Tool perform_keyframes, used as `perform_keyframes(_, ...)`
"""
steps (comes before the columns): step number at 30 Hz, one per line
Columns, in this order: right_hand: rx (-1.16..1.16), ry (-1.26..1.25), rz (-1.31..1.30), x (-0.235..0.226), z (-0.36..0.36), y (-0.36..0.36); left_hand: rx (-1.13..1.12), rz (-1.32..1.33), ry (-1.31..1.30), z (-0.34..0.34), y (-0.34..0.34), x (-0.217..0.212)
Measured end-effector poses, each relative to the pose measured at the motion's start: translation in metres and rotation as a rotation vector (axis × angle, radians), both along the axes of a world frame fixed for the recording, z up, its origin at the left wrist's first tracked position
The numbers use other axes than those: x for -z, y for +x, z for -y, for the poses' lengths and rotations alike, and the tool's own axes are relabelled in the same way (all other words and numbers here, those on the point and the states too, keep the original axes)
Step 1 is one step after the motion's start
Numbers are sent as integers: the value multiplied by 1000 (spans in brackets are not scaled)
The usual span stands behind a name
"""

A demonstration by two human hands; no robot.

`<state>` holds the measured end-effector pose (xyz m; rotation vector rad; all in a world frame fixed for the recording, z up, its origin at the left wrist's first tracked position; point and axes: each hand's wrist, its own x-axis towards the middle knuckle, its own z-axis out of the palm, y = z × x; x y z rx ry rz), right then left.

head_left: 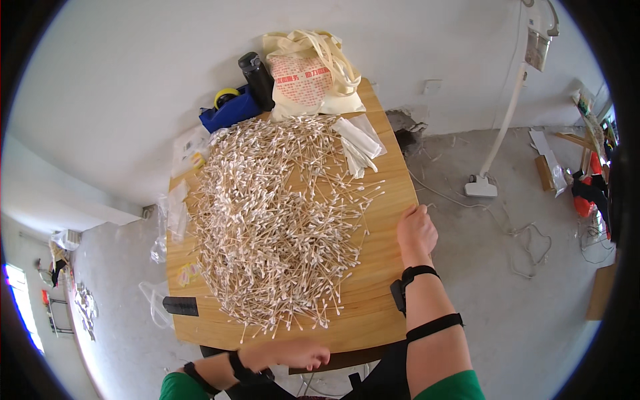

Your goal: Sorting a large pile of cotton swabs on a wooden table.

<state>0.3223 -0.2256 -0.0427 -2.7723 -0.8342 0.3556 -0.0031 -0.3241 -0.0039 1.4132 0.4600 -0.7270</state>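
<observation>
A big heap of cotton swabs [267, 207] with white tips and pale sticks covers much of the wooden table [383, 267]. My right hand [417, 230] is closed at the table's right edge, apart from the swabs; it appears to grip the edge, though part of its fingers is hidden. Low in front of the near edge, my left hand [293, 353] holds nothing that shows. Its fingers are loosely bent and slightly blurred. A few stray swabs lie between it and the heap.
Behind the heap stand a cream cloth bag [303, 83], a black bottle [257, 80] and a blue tape dispenser [230, 113]. White gloves [359, 145] lie at the far right, a black strip [181, 306] at the near left. A white floor vacuum [481, 187] and cables are right of the table.
</observation>
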Motion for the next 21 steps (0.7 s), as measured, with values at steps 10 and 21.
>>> perform_keyframes(10,12,12,-18,5,1,2,231,219,939,101,-30,89)
perform_keyframes(21,-10,2,-28,-1,1,0,413,76,271,56,-9,31)
